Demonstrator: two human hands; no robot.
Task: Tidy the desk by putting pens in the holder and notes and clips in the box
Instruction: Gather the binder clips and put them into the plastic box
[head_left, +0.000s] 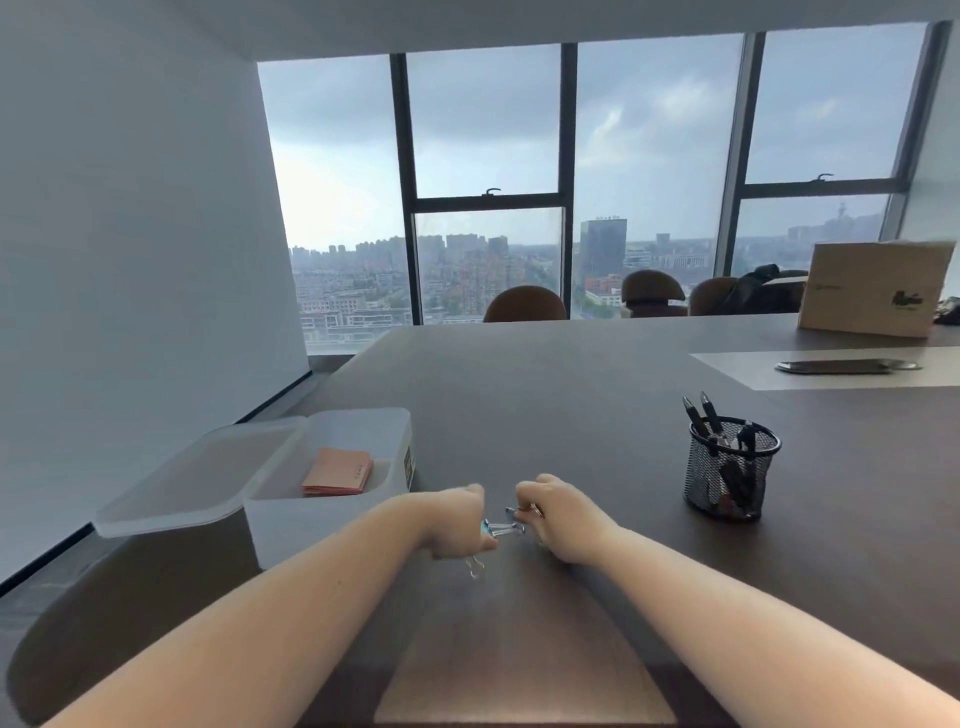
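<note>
Both fists meet at the middle of the dark desk (545, 395). My left hand (460, 522) is closed on blue binder clips (501, 529), one wire handle hanging below the fist. My right hand (556, 514) is closed on another clip (522, 512), mostly hidden by the fingers. To the left stands a translucent white box (322, 519) with an orange pad of notes (338, 472) inside; its lid (197, 478) leans off the left side. At the right a black mesh pen holder (731, 470) holds several black pens (704, 413).
A cardboard box (875, 288) stands at the far right of the desk, with a dark flat cable cover (841, 366) in a pale panel in front of it. Brown chairs (524, 304) line the far edge before the windows. The desk's left edge drops off beside the white box.
</note>
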